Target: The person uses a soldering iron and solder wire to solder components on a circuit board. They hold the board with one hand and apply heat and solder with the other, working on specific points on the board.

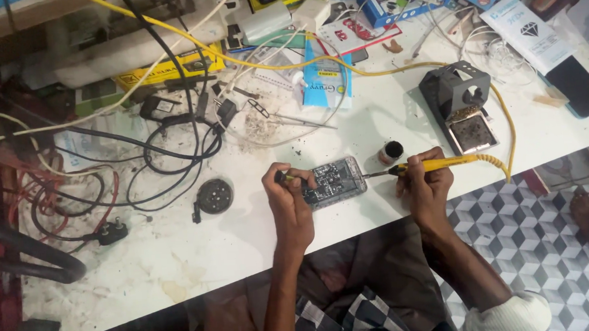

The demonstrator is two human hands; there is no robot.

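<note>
Lying flat near the front edge of the white workbench, an opened phone with its circuit side up sits between the two hands. Left hand — fingers curled around the phone's left end, thumb over the top edge, pinning it to the bench. Right hand just right of the phone, fingers pinched pen-style on a yellow soldering iron; its dark tip meets the phone's right edge, and its yellow cable loops up and away behind the phone.

Small dark-capped bottle stands just beyond the phone, between it and the right hand's knuckles. Grey iron stand with a sponge tray sits further back and to the right of the phone. Round black disc lies left of the phone, past the left hand. Tangle of black wires and a black plug spread well left of the phone. Blue-and-white packet lies behind the phone — among scattered clutter.
</note>
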